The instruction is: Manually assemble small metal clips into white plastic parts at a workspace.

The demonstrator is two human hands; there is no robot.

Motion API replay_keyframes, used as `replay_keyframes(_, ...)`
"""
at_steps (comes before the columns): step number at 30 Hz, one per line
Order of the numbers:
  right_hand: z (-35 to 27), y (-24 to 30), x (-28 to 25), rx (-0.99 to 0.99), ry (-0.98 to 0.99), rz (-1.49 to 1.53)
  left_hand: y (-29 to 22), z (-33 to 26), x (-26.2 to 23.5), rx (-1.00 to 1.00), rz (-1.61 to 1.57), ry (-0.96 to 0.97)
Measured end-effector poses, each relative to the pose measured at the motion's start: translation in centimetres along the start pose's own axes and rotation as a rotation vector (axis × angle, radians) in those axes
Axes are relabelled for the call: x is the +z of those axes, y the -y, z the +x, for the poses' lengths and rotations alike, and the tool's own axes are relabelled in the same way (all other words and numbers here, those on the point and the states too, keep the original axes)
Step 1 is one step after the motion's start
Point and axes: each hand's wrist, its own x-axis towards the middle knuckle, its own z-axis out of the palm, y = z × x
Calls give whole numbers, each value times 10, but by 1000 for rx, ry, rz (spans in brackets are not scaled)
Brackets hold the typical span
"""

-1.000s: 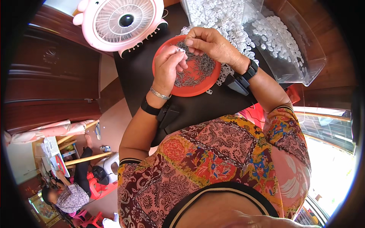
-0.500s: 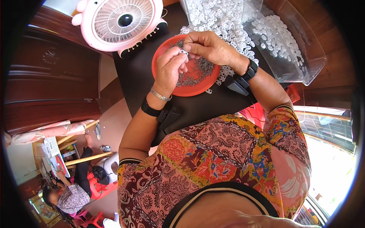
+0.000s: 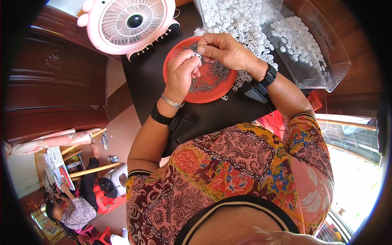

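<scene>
My left hand point(image 3: 182, 74) pinches a small white plastic piece with holes point(image 3: 197, 55) between thumb and fingertips. Right beside it, my right hand point(image 3: 225, 51) has thumb and forefinger pressed together at the piece; whatever is between them is too small to make out. Both hands hover over a round orange-red tray point(image 3: 209, 97), which holds many small grey screw-like pins point(image 3: 216, 77). Just beyond the right hand, a heap of similar white pieces point(image 3: 245, 34) spreads over the black table point(image 3: 143, 85).
A pink fan point(image 3: 134, 24) stands at the far left of the table. At the right, a clear plastic bin point(image 3: 332, 77) lies tilted with more white pieces point(image 3: 300, 41) inside. Another person point(image 3: 79, 210) sits at the lower left near red stools point(image 3: 107, 202).
Almost nothing differs. The white piece has turned slightly between my left fingertips, and both hands keep their places above the tray.
</scene>
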Motion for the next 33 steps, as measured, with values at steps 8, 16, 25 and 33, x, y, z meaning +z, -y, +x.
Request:
replay_keyframes(8, 0, -2, 2, -22, -25, 34, 3, 1, 0, 6, -72, -3)
replay_keyframes(16, 0, -1, 1, -2, 25, -172, 3, -1, 2, -31, -87, -32)
replay_keyframes(25, -1, 4, 2, -62, 9, -331, 1, -3, 2, -1, 28, -4)
replay_keyframes(33, -1, 0, 1, -117, 38, -382, 0, -4, 5, -52, -38, -17)
